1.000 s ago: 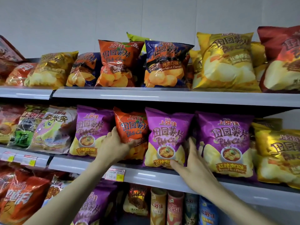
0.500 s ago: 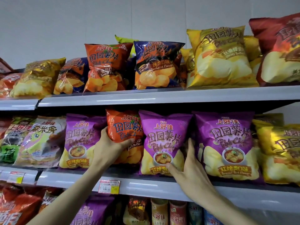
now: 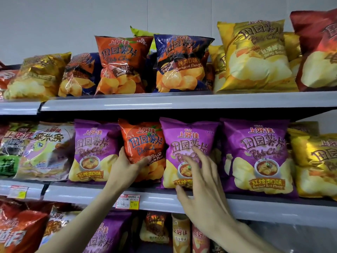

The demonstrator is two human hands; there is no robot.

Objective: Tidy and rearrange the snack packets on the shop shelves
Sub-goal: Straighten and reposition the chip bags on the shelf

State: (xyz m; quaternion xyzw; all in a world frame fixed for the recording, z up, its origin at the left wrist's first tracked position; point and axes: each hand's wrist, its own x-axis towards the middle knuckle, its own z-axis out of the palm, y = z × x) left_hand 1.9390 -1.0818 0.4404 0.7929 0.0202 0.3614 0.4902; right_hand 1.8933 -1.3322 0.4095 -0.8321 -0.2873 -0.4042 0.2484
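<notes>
Stray orange packet point(image 3: 144, 143) among purple ones
The orange packet stands on the middle shelf point(image 3: 255, 207), gripped low by the left hand point(image 3: 125, 168); just right of it the right hand point(image 3: 200, 181), fingers spread, touches a purple packet point(image 3: 189, 141). A matching packet point(image 3: 122, 64) sits above it; sorting seems unfinished.
</notes>
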